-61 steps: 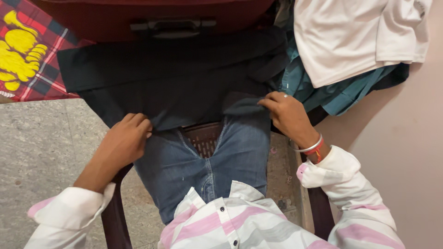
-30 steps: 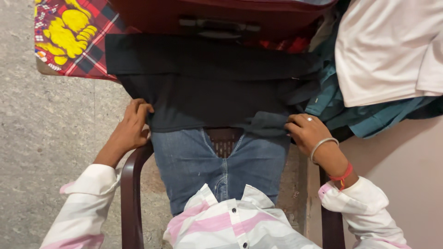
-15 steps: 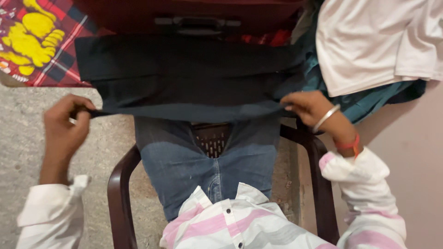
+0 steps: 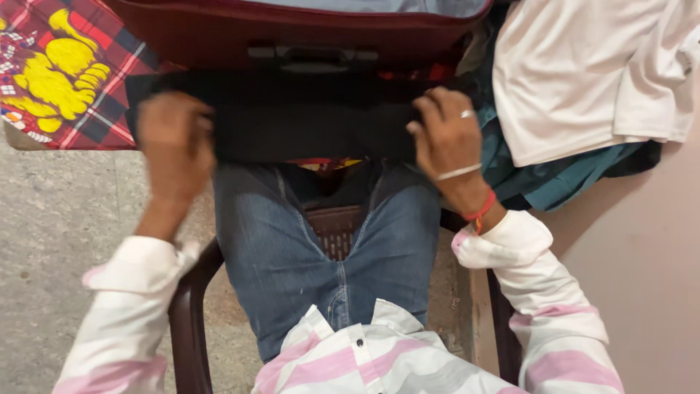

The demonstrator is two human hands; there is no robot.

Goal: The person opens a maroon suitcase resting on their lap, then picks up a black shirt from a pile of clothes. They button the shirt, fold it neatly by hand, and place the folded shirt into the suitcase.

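Your folded black cloth garment (image 4: pixel 306 120) lies as a band w/ its long axis running 9-to-3 o'clock across your knees, touching the front of the maroon fabric suitcase (image 4: pixel 292 33) at 12 o'clock. Your left hand (image 4: pixel 173 142) (blurred) sits on the 9 o'clock end, fingers curled over the cloth; grip itself can't be told. Your right hand (image 4: pixel 448 135) clamps the 3 o'clock end, fingers (image 4: pixel 436 109) folded over the top edge, so both hands are equally near.
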